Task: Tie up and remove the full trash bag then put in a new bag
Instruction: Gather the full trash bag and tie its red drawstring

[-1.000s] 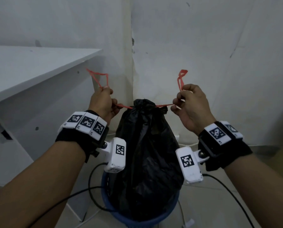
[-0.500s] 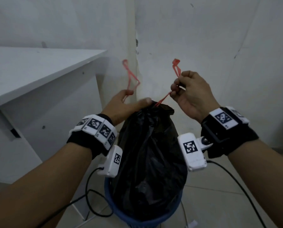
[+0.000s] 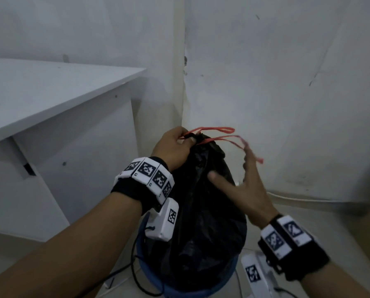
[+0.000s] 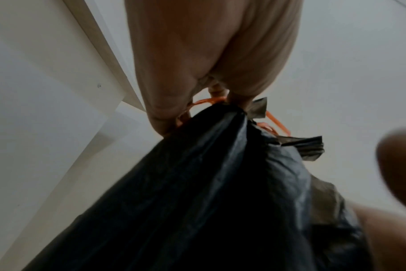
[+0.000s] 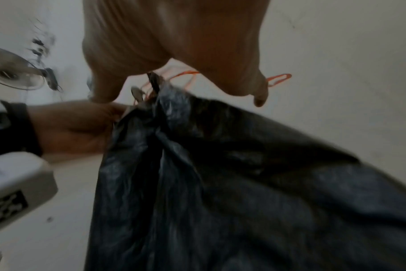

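Note:
A full black trash bag (image 3: 205, 211) stands in a blue bin (image 3: 179, 291) in the room's corner. Its neck is gathered at the top, with red drawstring loops (image 3: 219, 130) trailing to the right. My left hand (image 3: 173, 147) pinches the gathered neck together with the drawstrings; the left wrist view shows the fingers (image 4: 165, 110) closed over the red cord (image 4: 209, 100). My right hand (image 3: 242, 186) hovers beside the bag's upper right, fingers spread and blurred, holding nothing. In the right wrist view one loop (image 5: 278, 78) hangs just behind its fingers.
A white desk (image 3: 51, 93) stands close on the left, with walls right behind the bin. Black cables (image 3: 134, 265) run across the floor by the bin. A white cord (image 3: 298, 197) runs along the right wall's base. A fan (image 5: 12, 73) shows in the right wrist view.
Both hands came down and together. The left hand took both drawstrings at the bag's neck. The right hand let go of its string and opened, dropping to the bag's side.

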